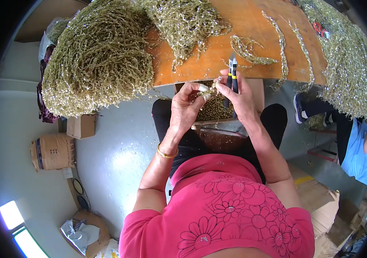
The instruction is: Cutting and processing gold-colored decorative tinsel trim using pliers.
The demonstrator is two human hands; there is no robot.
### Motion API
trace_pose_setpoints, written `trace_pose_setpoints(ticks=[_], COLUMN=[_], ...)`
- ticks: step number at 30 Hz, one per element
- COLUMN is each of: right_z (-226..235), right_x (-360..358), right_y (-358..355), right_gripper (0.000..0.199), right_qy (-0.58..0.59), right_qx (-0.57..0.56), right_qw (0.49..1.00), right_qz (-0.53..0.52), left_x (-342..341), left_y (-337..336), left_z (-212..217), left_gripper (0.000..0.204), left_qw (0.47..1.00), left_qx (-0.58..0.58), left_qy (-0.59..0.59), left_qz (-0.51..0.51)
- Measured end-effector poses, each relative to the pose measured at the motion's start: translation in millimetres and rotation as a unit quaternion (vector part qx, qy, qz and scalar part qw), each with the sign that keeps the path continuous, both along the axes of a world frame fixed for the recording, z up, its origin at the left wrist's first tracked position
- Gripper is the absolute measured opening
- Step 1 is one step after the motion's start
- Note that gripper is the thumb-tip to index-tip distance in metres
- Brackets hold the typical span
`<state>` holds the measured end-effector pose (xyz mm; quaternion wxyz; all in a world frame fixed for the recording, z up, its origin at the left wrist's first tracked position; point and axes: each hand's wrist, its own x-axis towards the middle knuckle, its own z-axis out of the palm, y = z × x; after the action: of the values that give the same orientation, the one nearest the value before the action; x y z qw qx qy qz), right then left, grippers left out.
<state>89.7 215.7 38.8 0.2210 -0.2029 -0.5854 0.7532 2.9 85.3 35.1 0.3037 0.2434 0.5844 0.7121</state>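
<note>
Left hand: the left hand (pixel 186 107), in the centre of the frame, has its fingertips pinched together on a small glittery sprig (pixel 209 91), just below the table edge.
Right hand: the right hand (pixel 239 96) meets the left at that same sprig with thumb and forefinger closed on it, while its other fingers are wrapped around a pair of pliers (pixel 233 77) with black and yellow handles, tips pointing up.
Sprig: tiny, gold-green, held between both hands above the lap; its exact shape is too small to tell.
Below the hands: a tray (pixel 213 109) of gold bits sits on the person's lap, partly hidden.
Table: an orange wooden table (pixel 218 51) fills the upper centre, with loose strands (pixel 252 53) lying on it.
Heaps: a big tinsel heap (pixel 99 60) hangs off the upper left, another (pixel 347 64) off the upper right.
Step in hand: apparently working one sprig by finger, pliers parked in the palm.
Next move: likely calls for a firm pinch by the left hand while the pliers are brought to bear.
Nearby: another person in blue (pixel 364 150) sits at the right edge.
</note>
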Motion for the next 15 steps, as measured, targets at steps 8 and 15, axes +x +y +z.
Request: trace_pose_setpoints(ticks=[8,15], right_z=[2,12], right_x=[0,5], right_y=[-6,-2], right_gripper=[0.032,0.032], right_qy=[0.04,0.018], right_qx=[0.008,-0.037], right_qw=[0.999,0.999], right_qz=[-0.02,0.006], left_x=[2,-1], left_y=[1,-6], left_z=[8,8], left_gripper=[0.018,0.017], left_qw=[0.94,0.998], left_qx=[-0.048,-0.002], left_qy=[0.334,0.062], left_qz=[0.054,0.022])
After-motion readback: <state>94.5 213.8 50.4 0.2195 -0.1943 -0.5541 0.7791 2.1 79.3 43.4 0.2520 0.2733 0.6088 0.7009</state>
